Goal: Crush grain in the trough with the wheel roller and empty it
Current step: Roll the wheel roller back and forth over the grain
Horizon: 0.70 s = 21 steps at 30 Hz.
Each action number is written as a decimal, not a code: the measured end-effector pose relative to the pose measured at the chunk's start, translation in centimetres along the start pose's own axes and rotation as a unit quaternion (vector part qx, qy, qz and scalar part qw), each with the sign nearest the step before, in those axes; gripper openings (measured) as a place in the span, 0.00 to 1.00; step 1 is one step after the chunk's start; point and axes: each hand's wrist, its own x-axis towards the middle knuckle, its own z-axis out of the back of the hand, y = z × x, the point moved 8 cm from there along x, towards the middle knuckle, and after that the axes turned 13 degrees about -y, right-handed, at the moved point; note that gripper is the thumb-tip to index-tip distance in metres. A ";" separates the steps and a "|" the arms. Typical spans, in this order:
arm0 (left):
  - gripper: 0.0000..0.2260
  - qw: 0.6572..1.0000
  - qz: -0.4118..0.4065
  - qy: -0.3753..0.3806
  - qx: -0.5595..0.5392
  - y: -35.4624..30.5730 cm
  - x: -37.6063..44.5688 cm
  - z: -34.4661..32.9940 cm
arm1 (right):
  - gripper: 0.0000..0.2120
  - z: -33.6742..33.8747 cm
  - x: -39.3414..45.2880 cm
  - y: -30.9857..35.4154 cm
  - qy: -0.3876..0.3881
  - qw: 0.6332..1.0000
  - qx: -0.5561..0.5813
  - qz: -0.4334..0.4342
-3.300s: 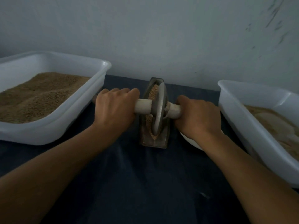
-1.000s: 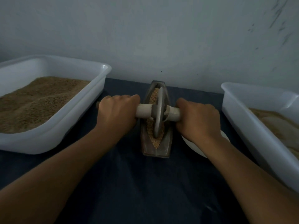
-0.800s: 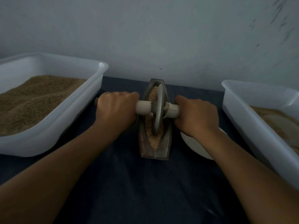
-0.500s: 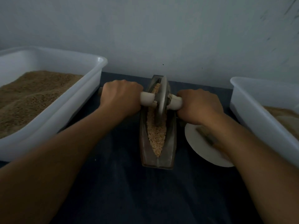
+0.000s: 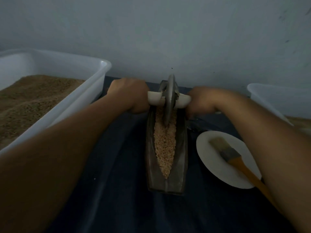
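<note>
A narrow, boat-shaped metal trough (image 5: 150,167) lies lengthwise on the dark cloth, filled with pale grain (image 5: 164,148). The metal wheel roller (image 5: 169,100) stands upright in the trough's far end, its rim down in the grain. A white axle handle sticks out on each side of the wheel. My left hand (image 5: 130,95) is closed around the left handle and my right hand (image 5: 204,100) around the right one. Both arms are stretched forward.
A white tub (image 5: 80,91) of brown grain sits at the left. Another white tub (image 5: 276,101) stands at the right, its contents mostly hidden. A white plate (image 5: 223,174) with a wooden-handled brush (image 5: 230,155) lies right of the trough. A wall rises just behind.
Both hands have pushed the wheel roller away from me, from the middle of the trough to its far end. More grain, the plate and the brush have come into view.
</note>
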 end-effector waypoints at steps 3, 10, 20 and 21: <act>0.11 1.000 0.008 -0.002 -0.002 0.1 -0.2 -0.1 | 0.13 0.2 0.0 0.2 -0.007 1.000 -0.012 0.004; 0.10 0.997 -0.005 -0.072 0.032 -0.7 -2.0 1.2 | 0.09 0.1 -1.7 -0.2 -0.068 0.998 -0.007 0.000; 0.09 0.991 0.009 -0.123 0.055 -1.7 -6.7 3.0 | 0.06 1.1 -7.0 0.9 -0.241 0.969 -0.048 0.002; 0.09 0.991 0.007 -0.122 0.054 -1.8 -7.0 3.1 | 0.06 1.1 -7.6 1.0 -0.260 0.964 -0.050 -0.002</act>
